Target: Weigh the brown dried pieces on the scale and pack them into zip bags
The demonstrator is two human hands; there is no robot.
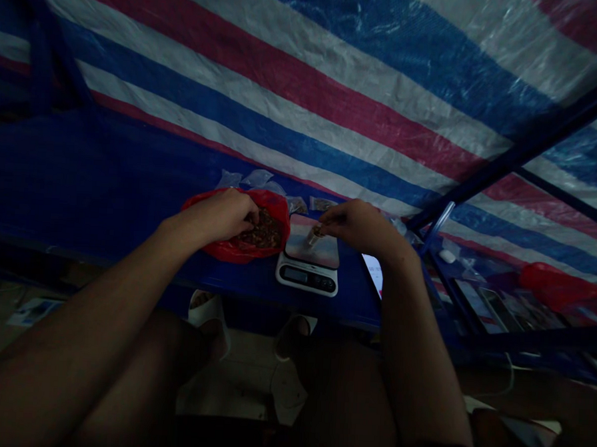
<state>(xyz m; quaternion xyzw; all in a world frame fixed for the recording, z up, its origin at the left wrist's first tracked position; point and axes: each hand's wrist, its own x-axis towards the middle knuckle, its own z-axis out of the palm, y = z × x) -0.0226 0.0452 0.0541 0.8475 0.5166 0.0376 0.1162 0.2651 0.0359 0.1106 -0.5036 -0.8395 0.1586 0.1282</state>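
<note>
In the head view, a bare left hand (233,213) reaches down into an open, crumpled red plastic bag (227,251) holding small brown pieces (269,230), on the left of a smooth blue tabletop (105,173). Its fingers are bent with the thumb close to them among the pieces; whether they pinch one cannot be told. Just right of the bag sits a white digital scale (282,276) with a flat metallic pan (329,255); the figures on its dark display (296,275) and the marks by its buttons are too dim to read. On the pan stands a small, tilted, clear container (314,237) with brown contents near its top. The bare right hand (361,225) comes in from the right, its fingers curled nearly together at that top; whether they grip it cannot be told. Near its wrist, a phone (372,273) shows a lit white screen with lettering too small to read. Small clear plastic packets (257,177) lie on the far side, before a red, white and blue striped sheet (286,83).
</note>
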